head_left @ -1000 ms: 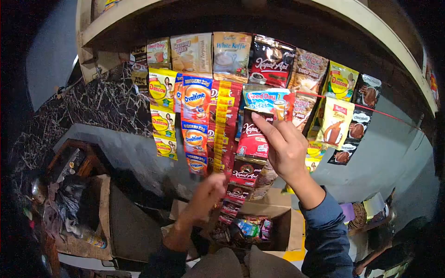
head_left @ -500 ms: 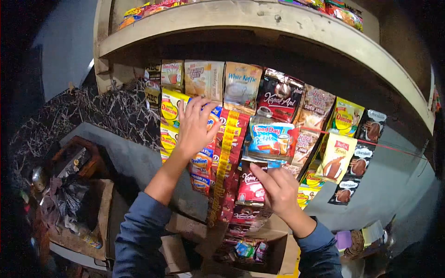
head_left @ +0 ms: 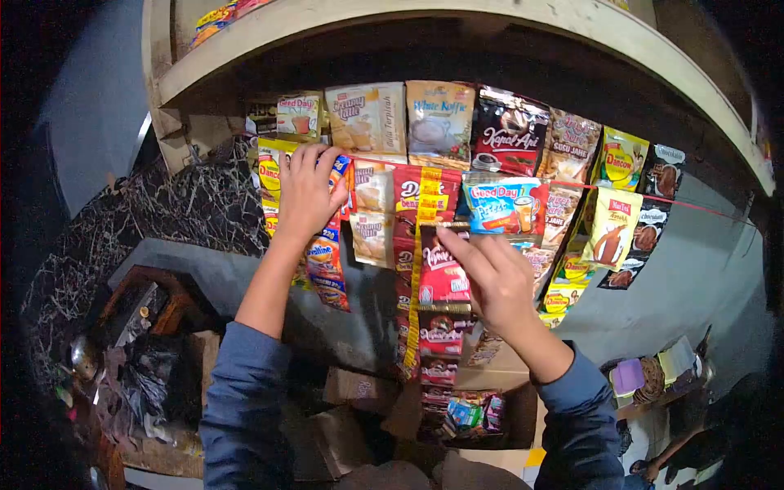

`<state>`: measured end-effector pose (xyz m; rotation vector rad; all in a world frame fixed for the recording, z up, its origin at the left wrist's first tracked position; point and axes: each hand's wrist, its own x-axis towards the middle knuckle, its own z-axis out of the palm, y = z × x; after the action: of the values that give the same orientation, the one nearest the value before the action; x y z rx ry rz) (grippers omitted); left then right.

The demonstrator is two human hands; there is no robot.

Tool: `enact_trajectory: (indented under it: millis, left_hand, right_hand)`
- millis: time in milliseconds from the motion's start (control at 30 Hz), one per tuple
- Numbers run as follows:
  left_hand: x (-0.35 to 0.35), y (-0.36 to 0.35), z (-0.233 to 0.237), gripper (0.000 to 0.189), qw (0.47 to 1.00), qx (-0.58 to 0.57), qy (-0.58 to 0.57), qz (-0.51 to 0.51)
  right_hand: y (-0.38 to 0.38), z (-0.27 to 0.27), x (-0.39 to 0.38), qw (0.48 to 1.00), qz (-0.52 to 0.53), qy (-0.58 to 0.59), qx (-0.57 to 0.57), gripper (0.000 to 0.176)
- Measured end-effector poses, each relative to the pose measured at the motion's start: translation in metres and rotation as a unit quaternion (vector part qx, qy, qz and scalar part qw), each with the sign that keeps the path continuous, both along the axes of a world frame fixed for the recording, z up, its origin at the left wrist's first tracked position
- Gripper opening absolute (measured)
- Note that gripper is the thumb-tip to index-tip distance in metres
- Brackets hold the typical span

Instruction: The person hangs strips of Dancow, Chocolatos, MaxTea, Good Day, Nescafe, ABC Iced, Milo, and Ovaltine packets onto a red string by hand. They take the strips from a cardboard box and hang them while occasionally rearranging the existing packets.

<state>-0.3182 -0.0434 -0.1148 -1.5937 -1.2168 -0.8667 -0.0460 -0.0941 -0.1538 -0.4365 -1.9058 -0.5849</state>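
Note:
My left hand (head_left: 309, 186) lies over the upper part of a strip of orange-and-blue Ovaltine sachets (head_left: 325, 260), its fingers curled on it beside yellow Dancow sachets (head_left: 268, 173). To the right of that strip hang Creamy Latte sachets (head_left: 372, 238). My right hand (head_left: 502, 282) has its fingers closed at the edge of a red Kapal Api sachet (head_left: 441, 273), the upper one of a hanging strip; the thumb is hidden. Just above it hangs a blue Good Day sachet (head_left: 505, 206). A yellow-edged strip of dark red sachets (head_left: 408, 196) hangs between my hands.
A wooden shelf (head_left: 425, 31) curves overhead. More sachet strips hang at the right, with a red string (head_left: 694, 207) stretched there. Below stands a cardboard box (head_left: 523, 408) holding sachets. A black plastic bag (head_left: 155, 371) lies lower left. At lower right another person's hand (head_left: 645, 469) shows.
My left hand has shifted left with the Ovaltine strip, and the Creamy Latte sachets beside it have come into sight. The Kapal Api strip is higher in view, still at my right fingers.

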Motion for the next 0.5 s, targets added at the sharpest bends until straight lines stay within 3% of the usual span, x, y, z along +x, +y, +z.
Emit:
enact_trajectory:
  millis: [100, 167, 233, 367, 433, 500]
  left_hand:
    - [-0.021, 0.001, 0.004, 0.042, 1.000, 0.001, 0.011, -0.009]
    - [-0.032, 0.001, 0.007, 0.042, 1.000, -0.002, 0.012, -0.014]
    - [-0.040, 0.002, 0.010, 0.043, 0.999, -0.017, 0.012, -0.034]
    - [-0.043, -0.003, 0.011, 0.045, 0.997, -0.050, 0.006, -0.057]
    - [-0.038, -0.010, 0.005, 0.047, 0.990, -0.030, -0.038, -0.133]
    - [-0.030, -0.013, -0.019, 0.044, 0.965, 0.017, -0.113, -0.237]
  right_hand:
    - [0.012, 0.023, -0.036, 1.000, -0.024, 0.000, -0.009, 0.039]
    - [0.032, 0.040, -0.064, 0.998, -0.004, 0.061, 0.025, 0.036]
    - [0.046, 0.061, -0.085, 0.996, -0.057, 0.064, 0.031, 0.035]
    - [0.095, 0.079, -0.113, 0.996, -0.071, 0.052, -0.029, 0.027]
    - [0.107, 0.079, -0.118, 0.993, -0.086, 0.038, -0.072, 0.025]
    - [0.114, 0.077, -0.121, 0.974, -0.199, 0.040, -0.100, 0.024]
